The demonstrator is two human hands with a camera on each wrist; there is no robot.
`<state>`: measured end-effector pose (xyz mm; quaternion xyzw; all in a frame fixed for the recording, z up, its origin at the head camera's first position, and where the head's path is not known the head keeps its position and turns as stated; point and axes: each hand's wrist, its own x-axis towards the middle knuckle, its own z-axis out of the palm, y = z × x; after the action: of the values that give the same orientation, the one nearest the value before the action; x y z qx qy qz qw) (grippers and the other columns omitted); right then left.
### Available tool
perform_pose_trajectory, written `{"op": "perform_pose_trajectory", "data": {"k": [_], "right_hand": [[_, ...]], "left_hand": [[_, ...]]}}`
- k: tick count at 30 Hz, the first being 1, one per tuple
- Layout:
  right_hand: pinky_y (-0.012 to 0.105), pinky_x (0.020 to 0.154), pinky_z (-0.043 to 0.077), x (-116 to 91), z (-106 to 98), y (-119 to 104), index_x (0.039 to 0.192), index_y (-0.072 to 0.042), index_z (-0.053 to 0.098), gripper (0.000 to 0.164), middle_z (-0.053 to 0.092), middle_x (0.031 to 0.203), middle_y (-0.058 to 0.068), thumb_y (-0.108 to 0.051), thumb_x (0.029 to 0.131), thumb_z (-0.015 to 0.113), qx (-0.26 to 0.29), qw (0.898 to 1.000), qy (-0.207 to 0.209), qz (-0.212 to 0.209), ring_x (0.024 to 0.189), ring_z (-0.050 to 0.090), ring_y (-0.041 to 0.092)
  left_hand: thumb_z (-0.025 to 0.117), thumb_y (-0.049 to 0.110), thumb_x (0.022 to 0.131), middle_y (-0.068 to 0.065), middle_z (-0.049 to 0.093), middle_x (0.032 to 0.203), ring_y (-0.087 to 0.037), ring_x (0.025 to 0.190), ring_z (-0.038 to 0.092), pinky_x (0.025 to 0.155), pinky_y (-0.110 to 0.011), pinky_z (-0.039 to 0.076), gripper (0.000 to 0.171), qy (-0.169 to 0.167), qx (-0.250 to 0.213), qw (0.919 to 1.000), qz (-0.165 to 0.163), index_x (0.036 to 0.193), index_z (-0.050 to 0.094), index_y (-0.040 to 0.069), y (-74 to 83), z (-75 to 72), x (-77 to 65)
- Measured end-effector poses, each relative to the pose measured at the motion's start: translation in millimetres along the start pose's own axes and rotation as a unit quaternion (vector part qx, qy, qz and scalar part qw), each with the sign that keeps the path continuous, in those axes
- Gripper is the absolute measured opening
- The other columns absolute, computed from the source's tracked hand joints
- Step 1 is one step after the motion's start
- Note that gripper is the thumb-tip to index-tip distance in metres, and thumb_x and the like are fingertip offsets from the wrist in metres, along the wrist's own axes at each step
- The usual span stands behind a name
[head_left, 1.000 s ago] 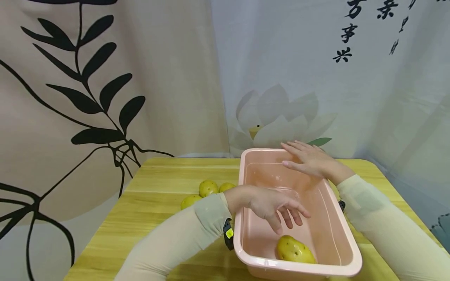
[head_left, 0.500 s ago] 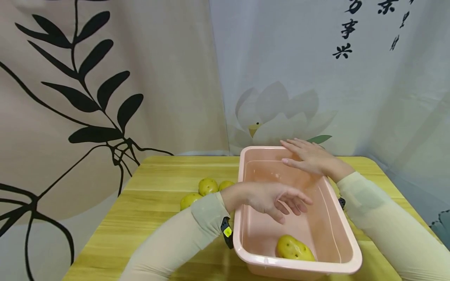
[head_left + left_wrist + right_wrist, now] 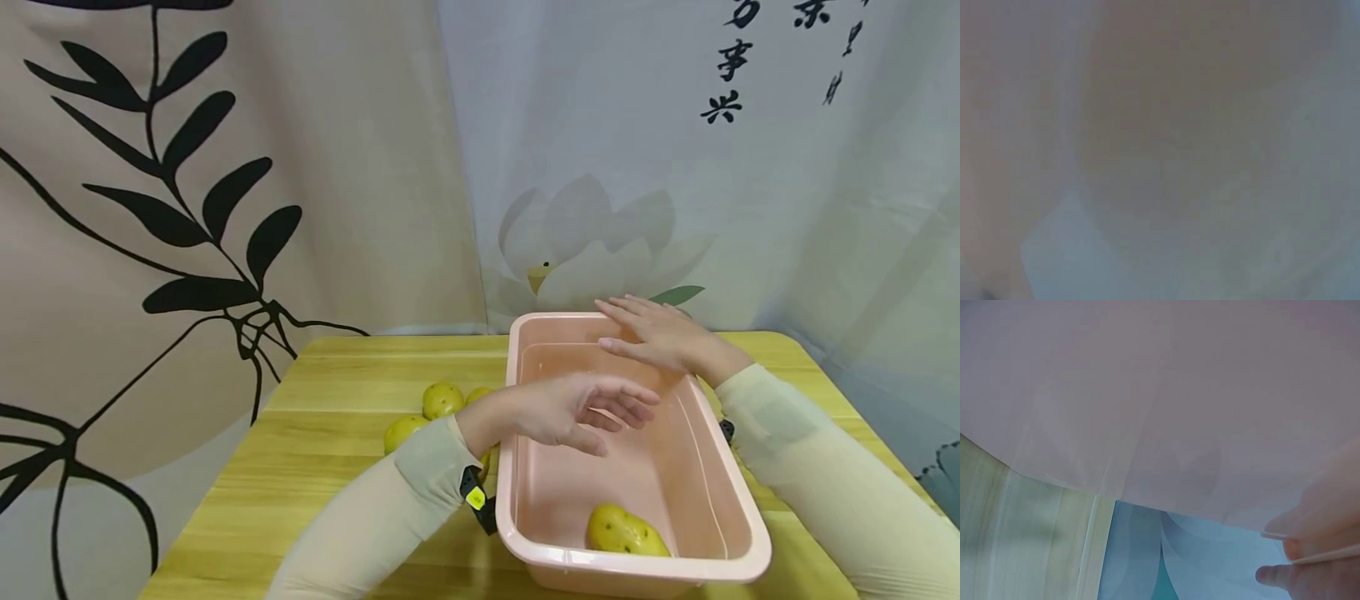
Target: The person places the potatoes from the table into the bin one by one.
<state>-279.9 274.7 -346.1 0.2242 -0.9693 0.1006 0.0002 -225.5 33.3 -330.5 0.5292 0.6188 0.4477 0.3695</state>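
Note:
A pink plastic tub (image 3: 738,533) stands on the yellow wooden table (image 3: 337,433). One yellow potato (image 3: 625,533) lies in its near corner. My left hand (image 3: 592,408) hovers over the tub's left side with relaxed fingers, holding nothing. At the tub's far right rim my right hand (image 3: 652,333) rests flat with straight fingers. Three more potatoes (image 3: 442,400) lie on the table left of the tub. The right wrist view shows the tub's pink wall (image 3: 1147,394) close up and the fingertips (image 3: 1285,572). The left wrist view is a blur.
Printed curtains (image 3: 225,167) hang right behind the table's far edge. Left of the potatoes stretches bare tabletop.
My left hand has risen away from the potato in the tub and drawn slightly left. The right hand has stayed on the rim.

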Motion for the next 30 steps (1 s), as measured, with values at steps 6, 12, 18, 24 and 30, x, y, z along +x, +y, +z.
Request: {"op": "perform_pose_trajectory", "data": {"k": [6, 12, 18, 24, 30], "right_hand": [[0.067, 0.107, 0.014, 3, -2, 1, 0.154, -0.026, 0.023, 0.076, 0.023, 0.157, 0.009, -0.068, 0.092, 0.038, -0.001, 1.0, 0.004, 0.0, 0.144, 0.013, 0.037], [0.067, 0.107, 0.012, 3, -3, 2, 0.154, -0.024, 0.023, 0.077, 0.022, 0.158, 0.01, -0.068, 0.092, 0.037, 0.006, 1.0, -0.002, 0.001, 0.144, 0.012, 0.038], [0.066, 0.107, 0.013, 2, -3, 3, 0.154, -0.025, 0.023, 0.076, 0.022, 0.158, 0.01, -0.067, 0.093, 0.038, 0.0, 1.0, 0.001, 0.001, 0.144, 0.012, 0.038], [0.067, 0.107, 0.014, 6, -2, 4, 0.154, -0.025, 0.022, 0.078, 0.022, 0.158, 0.009, -0.07, 0.091, 0.037, -0.006, 1.0, -0.005, 0.004, 0.144, 0.013, 0.038], [0.066, 0.107, 0.014, 8, 1, 4, 0.154, -0.025, 0.023, 0.08, 0.022, 0.158, 0.008, -0.072, 0.09, 0.036, -0.003, 1.0, -0.006, 0.012, 0.144, 0.013, 0.038]], "left_hand": [[0.066, -0.011, 0.084, -0.017, 0.051, 0.137, -0.013, 0.125, 0.05, 0.103, -0.027, 0.041, 0.069, 0.036, 0.0, 0.9988, 0.033, 0.145, 0.034, 0.0, 3.2, -2.9, -9.2], [0.064, -0.012, 0.085, -0.024, 0.048, 0.137, -0.02, 0.126, 0.05, 0.104, -0.032, 0.041, 0.072, 0.061, -0.016, 0.9958, 0.066, 0.147, 0.029, -0.001, 6.5, -4.3, -19.1], [0.06, -0.018, 0.084, -0.024, 0.043, 0.14, -0.033, 0.128, 0.047, 0.104, -0.042, 0.04, 0.078, 0.085, -0.028, 0.9918, 0.092, 0.15, 0.023, 0.0, 19.8, -6.5, -32.6], [0.062, -0.012, 0.086, -0.022, 0.042, 0.142, -0.03, 0.127, 0.049, 0.102, -0.044, 0.043, 0.08, 0.104, -0.013, 0.9885, 0.109, 0.152, 0.02, 0.004, 17.5, -15.8, -51.5], [0.066, -0.002, 0.088, -0.019, 0.042, 0.143, -0.03, 0.127, 0.048, 0.101, -0.048, 0.043, 0.079, 0.134, 0.008, 0.9843, 0.114, 0.152, 0.021, 0.007, 21.3, -24.5, -75.9]]}}
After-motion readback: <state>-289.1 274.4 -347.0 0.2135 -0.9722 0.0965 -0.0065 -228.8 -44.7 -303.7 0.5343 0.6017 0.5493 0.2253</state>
